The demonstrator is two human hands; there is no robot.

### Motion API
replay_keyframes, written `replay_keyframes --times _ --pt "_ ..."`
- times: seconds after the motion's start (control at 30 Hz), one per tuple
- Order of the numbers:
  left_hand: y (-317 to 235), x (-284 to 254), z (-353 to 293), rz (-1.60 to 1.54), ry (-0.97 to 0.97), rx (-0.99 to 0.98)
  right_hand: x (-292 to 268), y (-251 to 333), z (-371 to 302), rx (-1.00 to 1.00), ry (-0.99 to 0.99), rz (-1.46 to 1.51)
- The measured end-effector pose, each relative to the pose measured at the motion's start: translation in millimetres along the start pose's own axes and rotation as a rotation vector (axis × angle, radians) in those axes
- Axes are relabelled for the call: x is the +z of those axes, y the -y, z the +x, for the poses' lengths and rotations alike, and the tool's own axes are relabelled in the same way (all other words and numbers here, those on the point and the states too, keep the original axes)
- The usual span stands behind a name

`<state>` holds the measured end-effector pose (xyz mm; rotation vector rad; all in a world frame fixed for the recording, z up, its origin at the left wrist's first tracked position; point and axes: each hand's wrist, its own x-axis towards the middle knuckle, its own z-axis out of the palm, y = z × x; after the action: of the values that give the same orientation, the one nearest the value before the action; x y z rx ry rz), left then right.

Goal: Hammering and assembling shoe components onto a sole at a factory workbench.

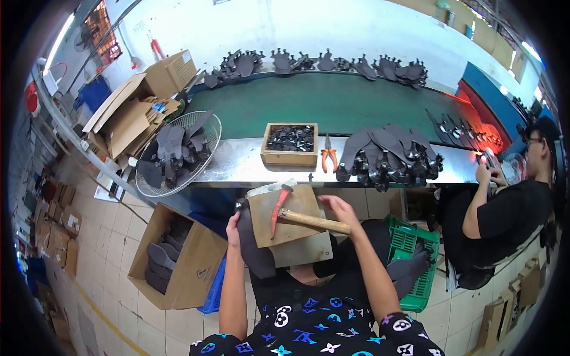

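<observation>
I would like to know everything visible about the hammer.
The hammer has a narrow red head, slightly curved, dark at its far end, and a straight, pale handle that looks wooden. It lies across the tan board, head toward the left, handle slanting right past the board's edge. The right hand is beside the handle's end; whether they touch is unclear.

Footwear workshop: green conveyor belt [332, 101], piled dark soles [386, 148], 1 hammer [314, 221].

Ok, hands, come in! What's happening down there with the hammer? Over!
Left hand: holding dark grey shoe sole. Right hand: open, beside hammer. Hammer lying on tan board, covering part of its top.
</observation>
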<state>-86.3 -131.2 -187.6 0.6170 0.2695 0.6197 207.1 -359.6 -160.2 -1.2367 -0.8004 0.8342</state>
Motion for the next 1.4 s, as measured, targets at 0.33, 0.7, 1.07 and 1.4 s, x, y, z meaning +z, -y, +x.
replay_keyframes --times 0.33,0.7,1.07,1.4 --pt "11 11 0 -0.007 0.023 -0.011 76 -20 21 0.038 0.142 0.626" --pt "1 4 -9 -0.007 0.069 -0.098 70 -31 -30 -0.143 -0.162 0.211" --pt "6 11 -3 0.170 -0.078 -0.104 -221 -116 -121 0.532 -0.967 -1.101" --pt "1 25 -8 0.144 -0.024 -0.107 -209 -128 -117 0.477 -0.764 -0.117"
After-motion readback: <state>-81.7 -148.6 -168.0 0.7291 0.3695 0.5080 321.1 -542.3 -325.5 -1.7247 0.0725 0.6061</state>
